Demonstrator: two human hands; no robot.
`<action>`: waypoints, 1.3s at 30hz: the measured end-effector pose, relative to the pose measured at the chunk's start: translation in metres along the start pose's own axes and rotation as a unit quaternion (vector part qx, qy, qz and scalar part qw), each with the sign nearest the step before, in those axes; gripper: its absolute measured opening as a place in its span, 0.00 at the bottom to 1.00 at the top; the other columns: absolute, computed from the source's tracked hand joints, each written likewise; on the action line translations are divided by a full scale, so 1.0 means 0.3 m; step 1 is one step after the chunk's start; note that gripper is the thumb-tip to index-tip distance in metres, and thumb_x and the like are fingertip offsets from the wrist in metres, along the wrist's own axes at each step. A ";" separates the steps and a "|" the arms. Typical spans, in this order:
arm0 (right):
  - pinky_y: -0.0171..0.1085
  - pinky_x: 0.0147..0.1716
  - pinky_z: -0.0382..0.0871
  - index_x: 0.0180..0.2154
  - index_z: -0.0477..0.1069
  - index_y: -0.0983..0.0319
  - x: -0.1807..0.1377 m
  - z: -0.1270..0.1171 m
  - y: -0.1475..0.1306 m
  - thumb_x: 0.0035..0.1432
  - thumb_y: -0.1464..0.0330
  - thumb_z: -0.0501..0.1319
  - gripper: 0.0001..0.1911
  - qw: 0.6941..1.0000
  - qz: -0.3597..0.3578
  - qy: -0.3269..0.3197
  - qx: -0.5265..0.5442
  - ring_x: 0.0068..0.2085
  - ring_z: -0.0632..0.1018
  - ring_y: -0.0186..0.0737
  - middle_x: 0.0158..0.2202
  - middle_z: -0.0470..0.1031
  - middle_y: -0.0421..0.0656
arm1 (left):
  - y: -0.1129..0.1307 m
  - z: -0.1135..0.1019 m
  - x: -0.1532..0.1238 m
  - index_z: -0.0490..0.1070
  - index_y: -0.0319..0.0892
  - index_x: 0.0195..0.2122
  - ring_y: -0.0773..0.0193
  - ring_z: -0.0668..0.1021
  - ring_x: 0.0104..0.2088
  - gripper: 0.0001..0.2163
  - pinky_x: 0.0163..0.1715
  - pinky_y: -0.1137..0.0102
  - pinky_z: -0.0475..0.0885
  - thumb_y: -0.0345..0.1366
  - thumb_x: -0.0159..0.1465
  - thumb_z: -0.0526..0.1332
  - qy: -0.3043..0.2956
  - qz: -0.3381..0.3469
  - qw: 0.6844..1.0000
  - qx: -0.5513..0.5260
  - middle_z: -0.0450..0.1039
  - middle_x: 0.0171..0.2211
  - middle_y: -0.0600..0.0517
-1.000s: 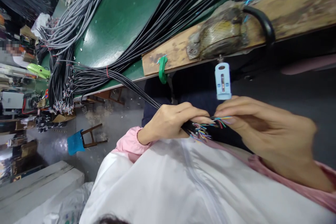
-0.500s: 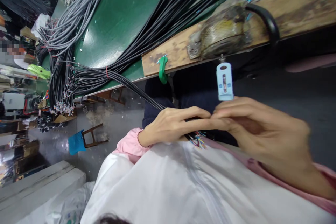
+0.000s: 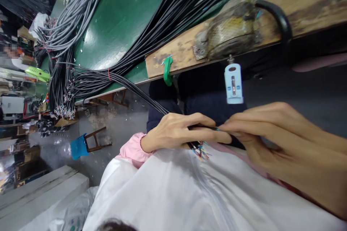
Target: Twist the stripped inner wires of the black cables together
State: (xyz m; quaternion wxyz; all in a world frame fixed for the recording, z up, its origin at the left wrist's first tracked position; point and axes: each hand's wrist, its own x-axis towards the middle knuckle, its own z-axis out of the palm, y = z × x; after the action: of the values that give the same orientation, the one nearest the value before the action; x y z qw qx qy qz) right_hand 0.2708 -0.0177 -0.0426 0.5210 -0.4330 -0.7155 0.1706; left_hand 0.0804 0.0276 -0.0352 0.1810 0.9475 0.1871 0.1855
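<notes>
The black cable bundle (image 3: 162,107) is judged limp and light; take hold on the jacket, just behind the fragile coloured wire ends (image 3: 201,150) (fanned over the white apron (image 3: 168,191)). The left hand (image 3: 173,131) is closed round the bundle. The right hand (image 3: 273,133) pinches one cable end with its fingertips. Farther off, the bundle trails left to the green table (image 3: 121,18).

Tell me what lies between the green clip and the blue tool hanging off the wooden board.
In the head view, nothing hangs between the green clip and the blue tool; only the wooden board edge above and dark clothing behind.
</notes>
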 end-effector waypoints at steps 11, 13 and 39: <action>0.44 0.34 0.62 0.37 0.66 0.59 -0.004 -0.010 0.025 0.63 0.77 0.59 0.07 0.996 -0.058 -0.024 -0.057 0.34 0.71 0.41 0.33 0.71 0.44 | 0.023 0.050 0.007 0.78 0.35 0.37 0.76 0.75 0.26 0.16 0.27 0.80 0.70 0.42 0.69 0.57 0.117 -0.120 0.980 -0.107 0.75 0.27 0.51; 0.42 0.33 0.63 0.36 0.66 0.59 -0.002 -0.009 0.034 0.63 0.77 0.58 0.07 0.999 -0.033 -0.018 -0.028 0.34 0.71 0.39 0.33 0.71 0.44 | 0.022 0.045 0.009 0.79 0.35 0.35 0.75 0.75 0.25 0.18 0.26 0.80 0.70 0.44 0.70 0.56 0.120 -0.121 0.979 -0.113 0.75 0.26 0.51; 0.41 0.31 0.66 0.34 0.67 0.57 -0.005 -0.004 0.110 0.63 0.78 0.59 0.10 0.998 -0.037 0.056 -0.008 0.32 0.71 0.37 0.30 0.70 0.43 | 0.031 0.019 0.077 0.69 0.38 0.21 0.77 0.69 0.18 0.15 0.18 0.80 0.63 0.39 0.62 0.66 0.224 -0.118 0.938 -0.236 0.69 0.19 0.56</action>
State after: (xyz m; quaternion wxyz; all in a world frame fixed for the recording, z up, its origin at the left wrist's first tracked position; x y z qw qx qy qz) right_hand 0.2864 -0.0004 -0.0659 0.5624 -0.4193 -0.7023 0.1210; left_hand 0.1052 0.0278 -0.0297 0.3735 0.7826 0.2840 0.4093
